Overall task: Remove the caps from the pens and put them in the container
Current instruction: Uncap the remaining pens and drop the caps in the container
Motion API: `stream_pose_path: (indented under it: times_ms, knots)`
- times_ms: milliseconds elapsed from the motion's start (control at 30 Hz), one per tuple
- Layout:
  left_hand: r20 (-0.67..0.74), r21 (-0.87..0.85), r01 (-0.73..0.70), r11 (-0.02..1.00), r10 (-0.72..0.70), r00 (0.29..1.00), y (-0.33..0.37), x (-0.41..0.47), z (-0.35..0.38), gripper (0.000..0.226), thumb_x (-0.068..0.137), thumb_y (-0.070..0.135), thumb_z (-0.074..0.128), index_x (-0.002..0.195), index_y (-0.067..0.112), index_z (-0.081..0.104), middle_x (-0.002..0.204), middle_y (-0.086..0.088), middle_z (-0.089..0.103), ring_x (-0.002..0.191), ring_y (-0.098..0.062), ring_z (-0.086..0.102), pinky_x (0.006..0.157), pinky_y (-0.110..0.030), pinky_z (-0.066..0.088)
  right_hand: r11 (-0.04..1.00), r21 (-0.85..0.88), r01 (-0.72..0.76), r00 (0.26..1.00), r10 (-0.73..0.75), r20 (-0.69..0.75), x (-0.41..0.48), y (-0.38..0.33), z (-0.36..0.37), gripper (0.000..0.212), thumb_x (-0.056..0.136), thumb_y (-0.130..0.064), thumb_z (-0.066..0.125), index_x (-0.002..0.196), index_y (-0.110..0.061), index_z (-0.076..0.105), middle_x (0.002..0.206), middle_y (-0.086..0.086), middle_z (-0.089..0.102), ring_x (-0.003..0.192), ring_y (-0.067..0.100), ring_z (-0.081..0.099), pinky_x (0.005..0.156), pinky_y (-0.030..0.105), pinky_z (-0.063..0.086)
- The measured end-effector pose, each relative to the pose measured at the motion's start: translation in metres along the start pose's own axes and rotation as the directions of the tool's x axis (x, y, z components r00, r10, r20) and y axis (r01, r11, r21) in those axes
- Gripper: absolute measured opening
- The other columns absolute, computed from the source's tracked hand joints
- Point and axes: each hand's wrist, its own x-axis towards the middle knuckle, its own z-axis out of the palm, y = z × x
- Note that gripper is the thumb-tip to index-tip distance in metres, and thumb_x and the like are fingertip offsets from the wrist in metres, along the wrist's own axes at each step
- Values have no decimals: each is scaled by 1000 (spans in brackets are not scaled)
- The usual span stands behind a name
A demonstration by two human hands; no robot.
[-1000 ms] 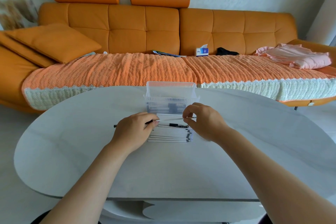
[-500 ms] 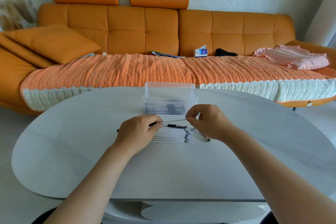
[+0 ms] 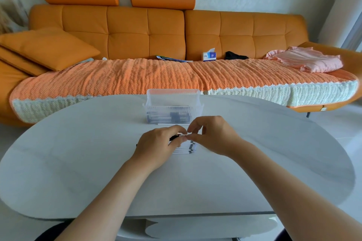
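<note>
My left hand (image 3: 156, 146) grips a pen (image 3: 174, 137) whose dark section shows just past the fingers. My right hand (image 3: 212, 136) meets it from the right, with thumb and forefinger pinching the pen's near end; the other fingers are raised and curled. Beneath both hands a row of several white pens (image 3: 187, 147) lies side by side on the table. A clear ribbed plastic container (image 3: 173, 110) stands just behind them and holds several dark-and-white pens. One white pen (image 3: 172, 124) lies along the container's front foot.
The white oval table (image 3: 98, 162) stretches wide to the left and right of my hands. Behind it stands an orange sofa (image 3: 137, 31) with a knitted cover, a tissue box (image 3: 209, 55) and folded pink cloth (image 3: 309, 60).
My hands have drawn close together above the pen row, the right hand sliding left until its fingertips meet the left hand's. The long stretch of pen between them is no longer visible.
</note>
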Motion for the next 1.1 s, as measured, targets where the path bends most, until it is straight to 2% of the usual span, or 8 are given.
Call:
stream_pose_path:
  times_ms: [133, 267, 433, 567, 667, 833, 933, 1100]
  knots:
    - [-22, 32, -25, 999, 26, 999, 4, 0, 5, 12, 94, 44, 55, 96, 37, 64, 79, 20, 66, 75, -4, 59, 62, -20, 44, 989, -137, 49, 999, -46, 20, -5, 0, -3, 7, 88, -42, 69, 88, -35, 71, 84, -22, 67, 66, -9, 53, 58, 12, 35]
    - [-69, 65, -49, 997, 53, 996, 7, 1, 8, 10, 91, 43, 58, 90, 34, 64, 78, 18, 67, 70, -4, 58, 57, -14, 37, 973, -204, 104, 994, -99, 35, -8, -1, -3, 9, 92, -34, 62, 90, -34, 71, 90, -17, 69, 72, 2, 56, 64, 23, 44]
    - [-106, 169, -141, 976, 160, 981, 9, 3, 11, 12, 90, 40, 61, 83, 30, 61, 71, 14, 63, 64, -9, 57, 51, -24, 35, 997, -66, 36, 997, -32, 70, -8, 2, -4, 11, 91, -27, 63, 85, -30, 72, 80, -18, 67, 76, 3, 60, 66, 24, 47]
    - [-113, 282, -202, 938, 241, 964, 11, 5, 10, 16, 90, 37, 62, 79, 28, 57, 68, 11, 59, 63, -11, 55, 47, -25, 29, 991, 94, -91, 986, 77, 145, -7, 5, -2, 18, 91, -22, 63, 77, -29, 69, 60, -25, 59, 56, -5, 52, 52, 10, 34]
    - [-99, 230, -164, 959, 191, 977, 14, 5, 12, 14, 91, 36, 60, 80, 28, 57, 69, 12, 60, 64, -10, 55, 48, -23, 27, 979, 151, -136, 977, 108, 182, -7, 5, -4, 24, 92, -18, 61, 71, -30, 66, 55, -22, 56, 51, -5, 49, 50, 8, 33]
    - [34, -71, 129, 989, -127, 991, 14, 10, 12, 16, 94, 38, 53, 80, 31, 57, 75, 20, 64, 72, -2, 57, 61, -25, 41, 998, -53, 35, 997, -31, 72, -8, 0, -8, 17, 91, -19, 58, 82, -28, 69, 72, -19, 60, 70, 2, 56, 63, 23, 44]
    - [-48, -4, 82, 997, -82, 995, 2, 8, 6, 11, 92, 35, 57, 82, 32, 60, 76, 21, 65, 71, -1, 57, 59, -24, 42, 998, -14, -63, 993, 64, 94, -7, 5, -16, 19, 91, -19, 56, 77, -28, 66, 65, -22, 60, 62, -3, 54, 60, 22, 41]
    - [-74, -22, 25, 999, -27, 997, -10, 5, 5, 7, 91, 36, 61, 92, 34, 68, 83, 22, 67, 79, -1, 59, 67, -24, 47, 918, -290, -269, 960, 279, -8, -2, 37, -19, 13, 90, -34, 60, 89, -33, 73, 89, -19, 63, 82, 8, 58, 60, 22, 42]
